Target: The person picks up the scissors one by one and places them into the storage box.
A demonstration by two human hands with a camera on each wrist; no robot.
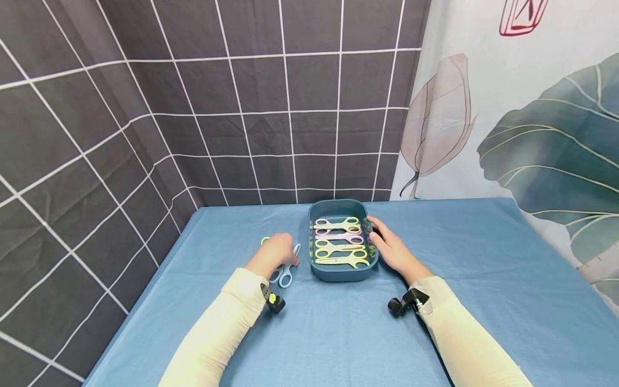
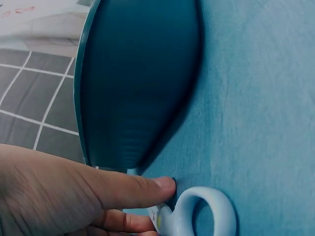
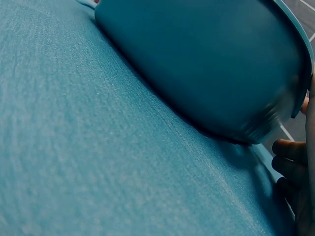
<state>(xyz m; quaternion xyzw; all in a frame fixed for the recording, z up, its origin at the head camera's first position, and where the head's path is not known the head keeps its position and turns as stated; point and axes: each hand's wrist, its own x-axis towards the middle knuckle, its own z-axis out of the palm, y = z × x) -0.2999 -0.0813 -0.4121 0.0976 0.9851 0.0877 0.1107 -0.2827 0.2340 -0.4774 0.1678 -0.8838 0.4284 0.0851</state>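
Note:
My left hand (image 1: 275, 252) is down on the cloth left of a teal plastic bin (image 1: 340, 274), with thumb and fingers pinching a pair of light blue scissors (image 1: 286, 277). In the left wrist view, the scissors' handle loop (image 2: 224, 209) shows beside the thumb, and the fingers cover much of the rest. A yellow-green scissors handle (image 1: 264, 239) peeks out behind this hand. My right hand (image 1: 394, 251) grips the bin's right wall, thumb over the rim and fingers outside. Inside the bin, several yellow-green scissors (image 1: 340, 262) and pink scissors (image 1: 338, 236) lie crosswise in a row.
A blue cloth (image 1: 329, 333) covers the table. Behind it hangs a dark grey curtain (image 1: 261, 134) with a white grid, and a white leaf-print curtain (image 1: 450, 172) hangs at the right. A black cable (image 1: 437, 352) runs along the right forearm.

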